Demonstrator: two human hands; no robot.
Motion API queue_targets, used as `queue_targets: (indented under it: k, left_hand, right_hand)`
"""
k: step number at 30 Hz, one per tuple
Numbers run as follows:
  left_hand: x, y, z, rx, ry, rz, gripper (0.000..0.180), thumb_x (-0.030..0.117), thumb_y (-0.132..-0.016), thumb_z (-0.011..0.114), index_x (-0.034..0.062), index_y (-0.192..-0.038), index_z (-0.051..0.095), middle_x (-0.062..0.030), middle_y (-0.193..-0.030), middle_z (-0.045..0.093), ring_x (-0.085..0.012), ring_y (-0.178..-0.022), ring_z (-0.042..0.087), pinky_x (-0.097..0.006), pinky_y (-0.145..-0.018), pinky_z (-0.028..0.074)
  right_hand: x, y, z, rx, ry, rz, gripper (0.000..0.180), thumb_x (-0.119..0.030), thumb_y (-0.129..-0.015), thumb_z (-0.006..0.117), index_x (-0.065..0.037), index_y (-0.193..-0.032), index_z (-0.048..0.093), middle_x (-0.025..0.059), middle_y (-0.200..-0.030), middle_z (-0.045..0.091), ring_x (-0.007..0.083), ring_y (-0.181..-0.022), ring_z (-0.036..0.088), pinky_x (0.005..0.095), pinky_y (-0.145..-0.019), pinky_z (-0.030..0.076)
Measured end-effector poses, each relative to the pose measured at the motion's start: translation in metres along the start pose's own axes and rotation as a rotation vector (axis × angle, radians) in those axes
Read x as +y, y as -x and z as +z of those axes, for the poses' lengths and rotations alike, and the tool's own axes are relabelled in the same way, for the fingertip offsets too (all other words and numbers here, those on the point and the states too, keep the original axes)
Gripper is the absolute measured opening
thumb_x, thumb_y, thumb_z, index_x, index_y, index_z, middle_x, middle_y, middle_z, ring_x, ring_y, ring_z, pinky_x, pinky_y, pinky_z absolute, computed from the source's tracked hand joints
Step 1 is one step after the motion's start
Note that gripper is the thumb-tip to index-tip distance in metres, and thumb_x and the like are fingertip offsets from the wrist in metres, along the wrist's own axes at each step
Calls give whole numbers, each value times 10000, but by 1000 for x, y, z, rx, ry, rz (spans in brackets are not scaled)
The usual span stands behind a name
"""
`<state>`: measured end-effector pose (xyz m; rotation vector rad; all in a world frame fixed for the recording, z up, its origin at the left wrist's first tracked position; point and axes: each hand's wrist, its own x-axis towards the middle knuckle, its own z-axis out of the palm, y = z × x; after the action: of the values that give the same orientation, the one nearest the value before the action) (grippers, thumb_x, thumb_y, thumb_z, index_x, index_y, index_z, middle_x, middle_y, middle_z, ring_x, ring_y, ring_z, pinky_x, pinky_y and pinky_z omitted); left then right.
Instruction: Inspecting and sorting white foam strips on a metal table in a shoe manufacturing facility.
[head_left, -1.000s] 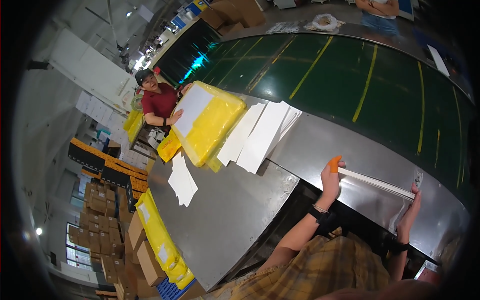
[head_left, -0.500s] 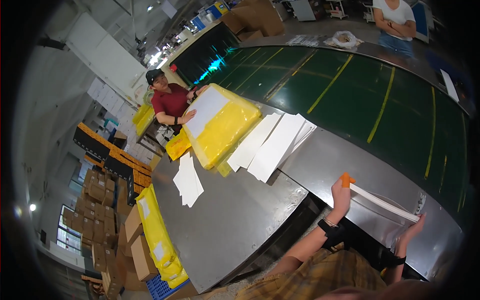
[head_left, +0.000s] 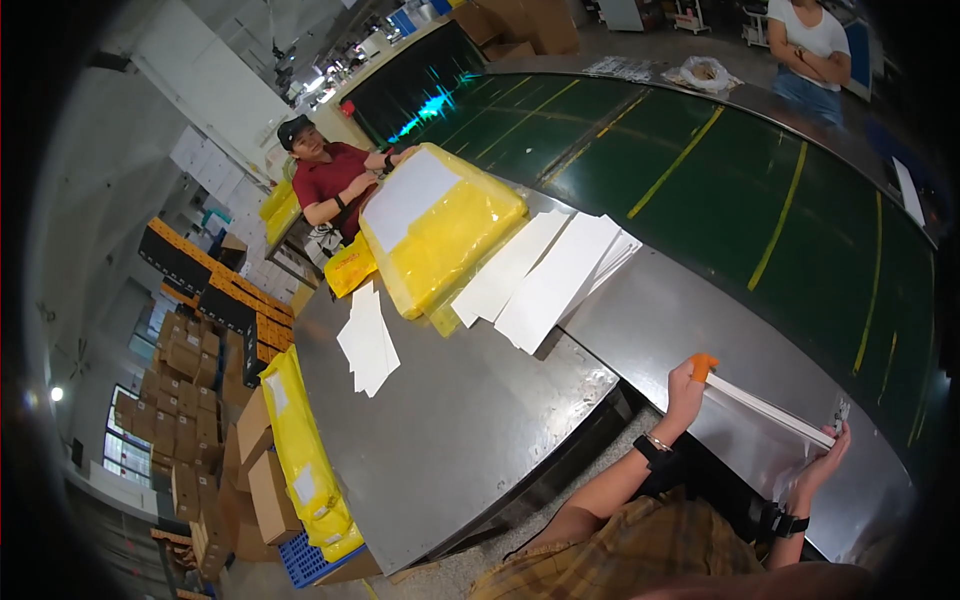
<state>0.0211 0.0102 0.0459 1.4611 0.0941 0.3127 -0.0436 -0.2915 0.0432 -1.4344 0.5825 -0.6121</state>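
My left hand (head_left: 686, 392), with orange covers on its fingertips, grips one end of a thin stack of white card sheets (head_left: 765, 412). At the other end, my right hand (head_left: 822, 462) has its fingers closed on the same stack. The sheets stand on edge, at or just above the metal tabletop (head_left: 655, 305); contact with it is hard to make out. Beyond my left hand, overlapping piles of white sheets (head_left: 560, 290) lie on the table, and a smaller fanned pile (head_left: 368, 345) lies farther left.
A green conveyor belt (head_left: 690, 220) with yellow lines runs along the far side. A large yellow plastic-wrapped pack (head_left: 455, 235) lies before a co-worker in a red shirt (head_left: 325, 180). Yellow packs (head_left: 305, 460) and cartons (head_left: 270, 500) stand left. Another person (head_left: 812, 55) stands across the belt.
The white sheets between my hands have drawn together into a tighter stack; a bowed sheet on its far side no longer shows. The co-worker's hand on the yellow pack has pulled back.
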Motion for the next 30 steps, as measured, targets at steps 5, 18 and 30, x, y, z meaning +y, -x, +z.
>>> queue_targets:
  k: [5,18,30]
  left_hand:
    - [1,1,2,0,41,-1,331,259,-1014,486,-4,-1092,672,-31,-770,638,-95,-703,555,-246,-657,440]
    - [0,8,11,86,158,-187,310,251,-1011,510,22,-1136,679,-11,-867,655,-88,-799,560,-254,-752,448]
    - [17,1,25,170,257,-141,322,269,-1003,505,-7,-1007,669,-17,-813,552,-101,-741,529,-247,-658,441]
  right_hand:
    - [12,-9,1,-11,-178,64,492,-456,-1043,369,-43,-1226,565,77,-1053,606,174,-1031,544,307,-955,387]
    - [34,-4,-14,-50,-223,29,429,-371,-1028,421,-36,-1261,555,74,-1145,565,177,-1117,515,320,-1040,352]
    - [-33,17,6,97,-369,83,236,-306,-992,514,-110,-866,552,-35,-841,476,87,-822,460,250,-799,366]
